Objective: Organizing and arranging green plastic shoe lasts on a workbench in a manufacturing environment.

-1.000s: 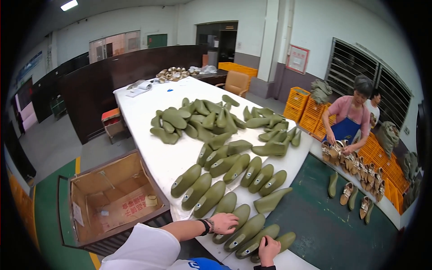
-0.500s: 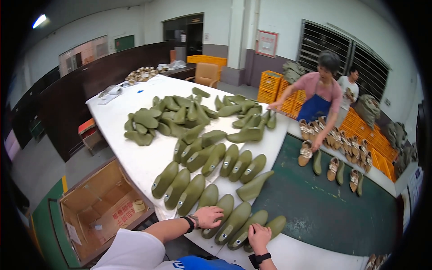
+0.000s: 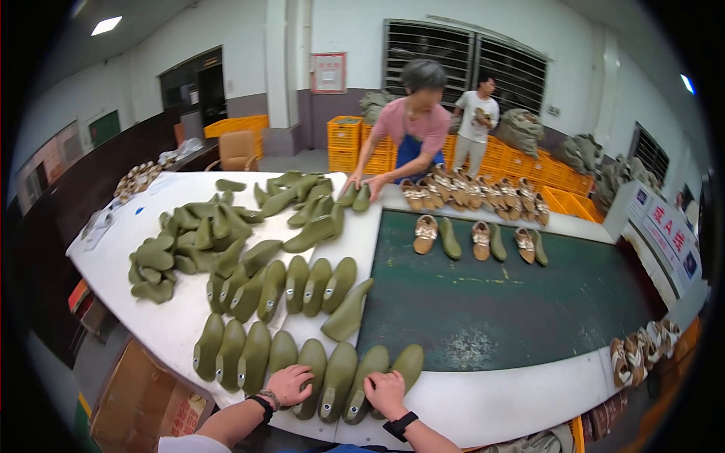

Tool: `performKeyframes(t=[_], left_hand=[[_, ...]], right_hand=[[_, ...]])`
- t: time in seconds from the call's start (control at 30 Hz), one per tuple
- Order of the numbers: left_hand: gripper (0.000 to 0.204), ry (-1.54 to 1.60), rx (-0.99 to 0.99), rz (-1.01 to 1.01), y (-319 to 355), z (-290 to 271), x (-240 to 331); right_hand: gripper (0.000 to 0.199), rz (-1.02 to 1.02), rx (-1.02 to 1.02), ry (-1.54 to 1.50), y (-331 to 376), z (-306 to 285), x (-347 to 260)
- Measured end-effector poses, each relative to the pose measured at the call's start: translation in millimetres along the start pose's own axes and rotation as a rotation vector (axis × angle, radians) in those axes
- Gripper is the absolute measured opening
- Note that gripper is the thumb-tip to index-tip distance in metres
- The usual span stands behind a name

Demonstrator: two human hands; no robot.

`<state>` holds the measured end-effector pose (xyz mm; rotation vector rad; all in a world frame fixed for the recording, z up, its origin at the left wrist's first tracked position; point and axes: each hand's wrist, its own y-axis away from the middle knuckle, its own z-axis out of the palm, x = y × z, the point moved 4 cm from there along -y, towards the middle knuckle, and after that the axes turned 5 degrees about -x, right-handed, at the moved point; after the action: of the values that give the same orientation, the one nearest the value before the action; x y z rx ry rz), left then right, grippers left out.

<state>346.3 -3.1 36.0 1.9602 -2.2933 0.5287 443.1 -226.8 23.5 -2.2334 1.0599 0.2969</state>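
Observation:
Several olive-green shoe lasts stand in a row along the near edge of the white table. My left hand rests between two lasts of this row, its bent fingers against a green shoe last. Further right, my right hand curls over the top of another shoe last. Two lasts lie between the hands' grips or under their fingertips. To the right of my right hand leans the last one. Behind, a second row of lasts stands close together.
A heap of lasts covers the far left of the white table. On the right, a green conveyor belt carries shoes paired with lasts. Across the table, a person handles two lasts. A cardboard box stands lower left.
The view has swung right. My hands stay on the row of lasts. The co-worker's hand has left a shoe on the belt, and both hands are now at two lasts.

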Motion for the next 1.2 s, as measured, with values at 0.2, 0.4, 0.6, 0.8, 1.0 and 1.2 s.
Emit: performKeyframes(t=[0.2, 0.4, 0.6, 0.8, 1.0, 1.2], left_hand=[[0.023, -0.023, 0.050, 0.057, -2.9, -2.3, 4.8], [0.022, -0.012, 0.049, 0.054, -5.6, -1.4, 4.4], [0.023, -0.013, 0.052, 0.044, -5.9, -0.5, 1.9], [0.023, -0.037, 0.047, 0.030, -1.2, -0.5, 4.1], [0.023, -0.020, 0.034, 0.052, 1.9, 3.7, 8.7], [0.031, -0.240, -0.398, 0.068, -20.3, 5.5, 1.1]], right_hand=[[0.012, 0.016, 0.012, -0.009, 1.5, -3.5, 0.7], [0.013, 0.027, 0.007, 0.008, 3.0, 2.1, 5.2], [0.012, 0.019, 0.020, -0.001, 1.7, 7.0, 8.2], [0.014, 0.008, 0.022, -0.006, 5.2, 4.0, 4.9], [0.016, 0.004, 0.025, -0.007, 11.2, 4.2, 8.9], [0.021, 0.003, -0.046, 0.020, 1.5, 8.1, 2.3]])
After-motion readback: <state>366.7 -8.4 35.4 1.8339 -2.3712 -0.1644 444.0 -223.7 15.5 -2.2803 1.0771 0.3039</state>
